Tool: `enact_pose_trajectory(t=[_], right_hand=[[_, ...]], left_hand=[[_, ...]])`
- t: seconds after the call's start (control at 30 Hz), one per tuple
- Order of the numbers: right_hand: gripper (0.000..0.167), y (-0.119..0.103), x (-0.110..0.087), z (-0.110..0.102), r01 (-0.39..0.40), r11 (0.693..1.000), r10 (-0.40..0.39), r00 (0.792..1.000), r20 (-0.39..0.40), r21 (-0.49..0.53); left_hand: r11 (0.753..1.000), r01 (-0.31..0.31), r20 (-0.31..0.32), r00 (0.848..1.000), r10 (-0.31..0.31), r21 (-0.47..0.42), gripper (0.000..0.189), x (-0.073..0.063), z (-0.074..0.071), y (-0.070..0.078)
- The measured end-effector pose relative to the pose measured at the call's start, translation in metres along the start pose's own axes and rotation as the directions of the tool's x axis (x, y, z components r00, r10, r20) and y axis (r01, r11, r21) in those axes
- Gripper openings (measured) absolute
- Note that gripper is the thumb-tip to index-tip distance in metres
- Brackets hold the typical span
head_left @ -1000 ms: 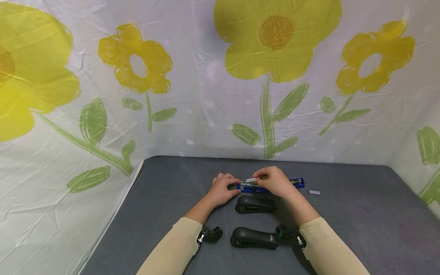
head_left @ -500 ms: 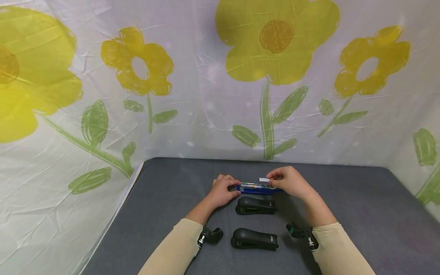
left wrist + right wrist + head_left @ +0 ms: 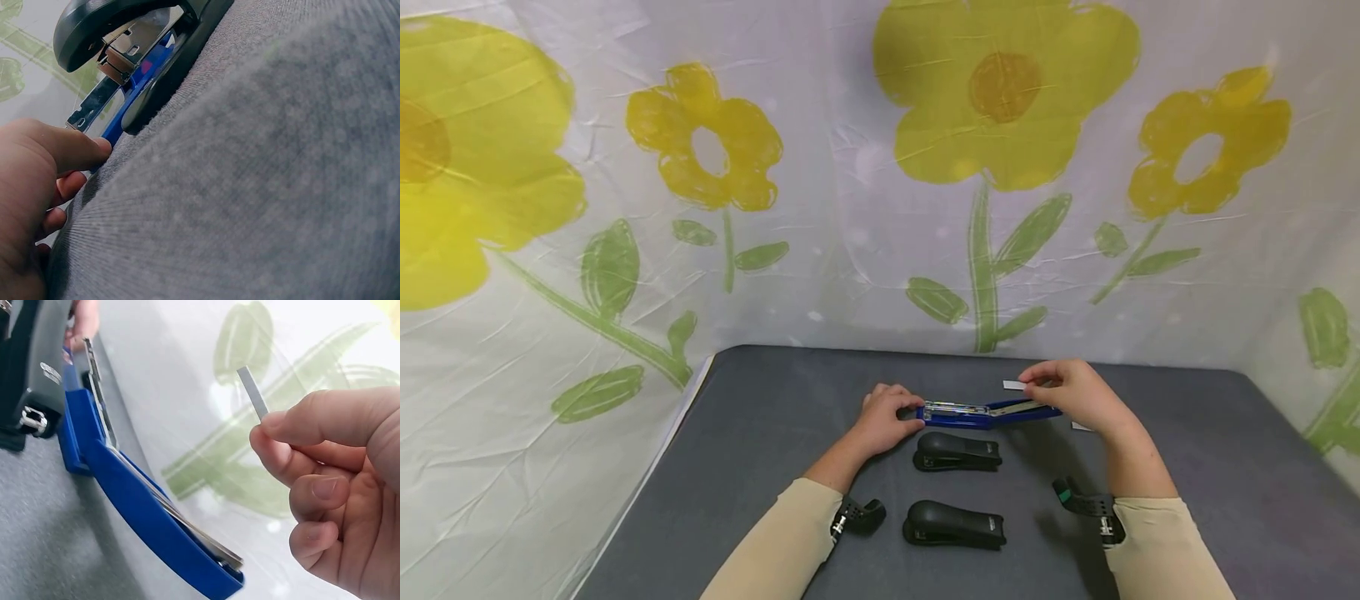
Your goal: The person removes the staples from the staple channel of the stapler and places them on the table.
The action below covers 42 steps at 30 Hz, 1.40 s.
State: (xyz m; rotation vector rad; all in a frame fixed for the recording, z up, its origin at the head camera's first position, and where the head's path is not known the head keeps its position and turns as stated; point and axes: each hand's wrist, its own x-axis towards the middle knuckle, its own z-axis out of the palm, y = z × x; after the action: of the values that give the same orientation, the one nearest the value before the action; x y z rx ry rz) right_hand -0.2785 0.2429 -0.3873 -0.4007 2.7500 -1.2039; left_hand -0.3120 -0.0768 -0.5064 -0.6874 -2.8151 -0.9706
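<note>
A blue stapler (image 3: 955, 422) lies on the table, its top swung far back so that the metal staple channel shows. At its left end my left hand (image 3: 880, 418) grips the base; in the left wrist view the thumb (image 3: 94, 150) presses the blue edge. My right hand (image 3: 1078, 400) is raised over the stapler's swung-back top (image 3: 156, 519). Between its thumb and index finger it pinches a short grey strip of staples (image 3: 252, 394), which sticks out to the left, apart from the stapler.
Two black staplers lie nearer me, one (image 3: 957, 452) just in front of the blue one and another (image 3: 953, 525) closer still. A second staple strip (image 3: 1081, 427) sits on the grey table (image 3: 775, 467) by my right hand. A flower-printed curtain (image 3: 835, 250) hangs behind.
My right hand has moved right and away from the staple channel, carrying the strip with it. My left hand stays at the stapler's left end.
</note>
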Motion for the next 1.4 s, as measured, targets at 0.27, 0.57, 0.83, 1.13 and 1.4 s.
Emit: enact_pose_trajectory(t=[0.27, 0.57, 0.83, 1.13, 1.4], right_hand=[[0.029, 0.012, -0.013, -0.021, -0.048, 0.998, 0.047, 0.999, -0.026, -0.039], [0.031, 0.029, -0.02, -0.036, -0.043, 0.997, 0.041, 0.998, -0.043, -0.056], [0.029, 0.038, -0.024, -0.046, -0.058, 0.994, 0.055, 0.998, -0.035, -0.096], [0.028, 0.057, -0.038, -0.062, -0.102, 0.981, 0.093, 0.994, -0.064, -0.163], [0.027, 0.075, -0.043, -0.071, -0.174, 0.967, 0.161, 0.984, -0.081, -0.187]], left_hand=[[1.0, -0.011, 0.01, 1.0, 0.011, 0.003, 0.029, 0.005, 0.005, 0.009], [1.0, -0.016, 0.009, 1.0, 0.016, -0.006, 0.029, 0.008, 0.004, 0.004], [1.0, -0.011, 0.008, 1.0, 0.011, -0.011, 0.029, 0.008, 0.006, 0.0], [1.0, -0.021, 0.009, 1.0, 0.021, -0.01, 0.029, 0.01, 0.007, 0.003], [1.0, -0.021, 0.014, 1.0, 0.021, -0.013, 0.029, 0.011, 0.005, 0.005]])
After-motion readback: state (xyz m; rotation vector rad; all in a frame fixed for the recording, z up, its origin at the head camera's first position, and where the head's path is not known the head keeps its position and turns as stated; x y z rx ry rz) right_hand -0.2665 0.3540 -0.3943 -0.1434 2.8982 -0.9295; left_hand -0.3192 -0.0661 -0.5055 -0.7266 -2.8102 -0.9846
